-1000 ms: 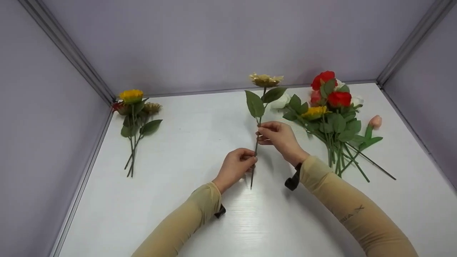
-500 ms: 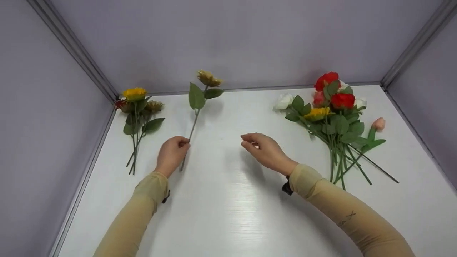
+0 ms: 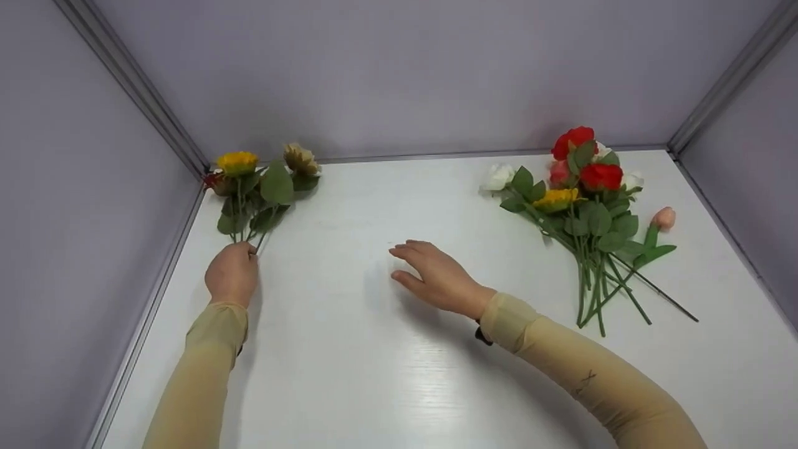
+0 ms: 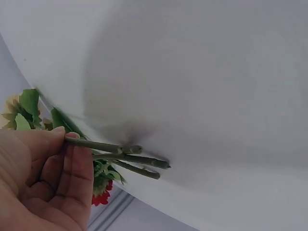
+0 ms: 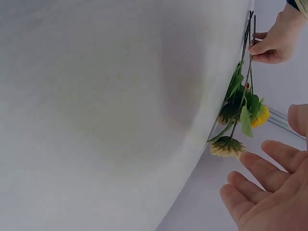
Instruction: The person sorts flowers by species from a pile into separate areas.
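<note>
Being pinched by its stem (image 4: 98, 145) in the left hand (image 3: 232, 272), presumably to spare the petals (image 5: 226, 151), the cream flower (image 3: 300, 161) is held beside the bunch (image 3: 248, 184), the spread right hand (image 3: 441, 278) left empty.

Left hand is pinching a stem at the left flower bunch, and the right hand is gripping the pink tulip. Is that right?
Not quite: the head view shows the right hand empty, well away from the pink tulip. The left hand is pinching a stem at the left flower bunch.

Panelled booth (image 3: 399, 93): lilac-grey walls (image 3: 37, 218), metal posts (image 3: 138, 87)
</note>
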Demonstrator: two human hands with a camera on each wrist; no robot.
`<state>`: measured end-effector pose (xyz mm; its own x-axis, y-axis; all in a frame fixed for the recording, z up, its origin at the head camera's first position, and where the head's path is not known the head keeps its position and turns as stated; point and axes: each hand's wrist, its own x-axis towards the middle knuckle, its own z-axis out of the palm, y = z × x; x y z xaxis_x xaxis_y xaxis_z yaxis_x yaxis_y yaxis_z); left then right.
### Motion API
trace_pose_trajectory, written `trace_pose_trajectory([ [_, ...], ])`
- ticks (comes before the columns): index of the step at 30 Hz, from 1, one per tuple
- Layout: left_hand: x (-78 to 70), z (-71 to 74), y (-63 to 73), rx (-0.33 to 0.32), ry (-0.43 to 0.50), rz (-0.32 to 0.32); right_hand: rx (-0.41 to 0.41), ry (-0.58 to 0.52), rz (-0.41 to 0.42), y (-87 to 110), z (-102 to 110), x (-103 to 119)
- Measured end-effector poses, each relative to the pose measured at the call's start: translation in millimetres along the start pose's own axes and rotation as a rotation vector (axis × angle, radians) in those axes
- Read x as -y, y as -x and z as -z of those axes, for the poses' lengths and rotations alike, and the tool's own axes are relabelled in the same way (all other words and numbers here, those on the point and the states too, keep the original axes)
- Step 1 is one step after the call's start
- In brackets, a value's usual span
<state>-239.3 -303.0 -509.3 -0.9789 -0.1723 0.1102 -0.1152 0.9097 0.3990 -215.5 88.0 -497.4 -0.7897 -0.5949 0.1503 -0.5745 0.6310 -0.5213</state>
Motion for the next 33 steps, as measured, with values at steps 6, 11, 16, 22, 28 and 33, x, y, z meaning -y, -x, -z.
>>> trace_pose_trajectory([
  [6,6.9,-8.4,0.1,-0.054,-0.035,-0.017,0.047,0.049,0.007,-4.0,-5.2,4.7],
  [11,7.9,-12.8,0.0,-0.106,-0.065,-0.071,0.139,0.18,0.016,-10.1,-9.4,5.9],
  [16,7.9,-15.9,0.8,-0.118,-0.093,-0.1,0.19,0.242,0.023,-17.1,-14.5,7.6],
  [22,7.5,-18.7,2.3,-0.118,-0.098,-0.1,0.19,0.245,0.052,-19.9,-20.6,7.6],
  [28,7.6,-14.3,1.8,-0.102,-0.091,-0.081,0.196,0.243,0.039,-18.1,-18.9,5.0],
  [33,2.5,-12.3,0.9,-0.099,-0.081,-0.09,0.18,0.254,0.011,-16.1,-13.0,-4.9],
])
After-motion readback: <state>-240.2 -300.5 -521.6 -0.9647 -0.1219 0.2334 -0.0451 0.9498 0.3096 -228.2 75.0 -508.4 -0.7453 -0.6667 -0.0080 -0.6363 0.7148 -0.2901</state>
